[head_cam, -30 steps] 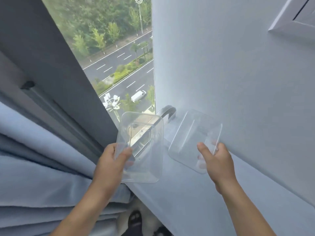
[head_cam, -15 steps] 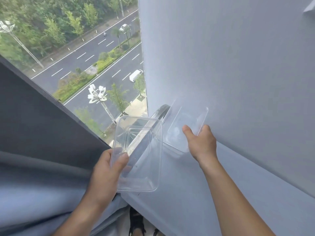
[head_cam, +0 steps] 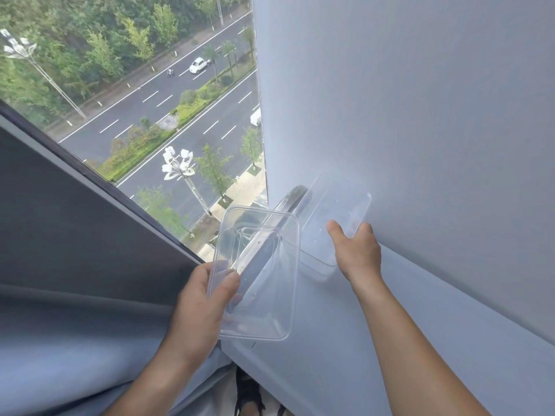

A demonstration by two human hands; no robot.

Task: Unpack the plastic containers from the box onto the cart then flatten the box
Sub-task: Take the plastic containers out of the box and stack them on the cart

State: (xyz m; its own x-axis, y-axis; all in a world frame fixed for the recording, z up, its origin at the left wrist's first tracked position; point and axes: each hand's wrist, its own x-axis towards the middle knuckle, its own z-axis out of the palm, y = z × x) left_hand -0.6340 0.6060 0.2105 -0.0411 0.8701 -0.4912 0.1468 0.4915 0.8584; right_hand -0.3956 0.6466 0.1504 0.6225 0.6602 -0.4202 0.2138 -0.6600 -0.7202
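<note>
Left hand (head_cam: 204, 298) has a pinch grip on the near left corner of a clear plastic container (head_cam: 264, 283): thumb across the front of the rim, fingers curled behind it, blurry through the plastic. Right hand (head_cam: 357, 253) does the same with a second container (head_cam: 333, 217), thumb on the face near its lower edge and the other fingers wrapped behind. Both are held up in the air and tilted with the open side toward the camera. The first sits in front of the window (head_cam: 150, 115), the second against the pale wall (head_cam: 420, 115). They're just beside each other, can't tell if the edges touch. There's a grey curtain (head_cam: 60, 340) on the left and a ledge (head_cam: 345, 340) under the right arm.
</note>
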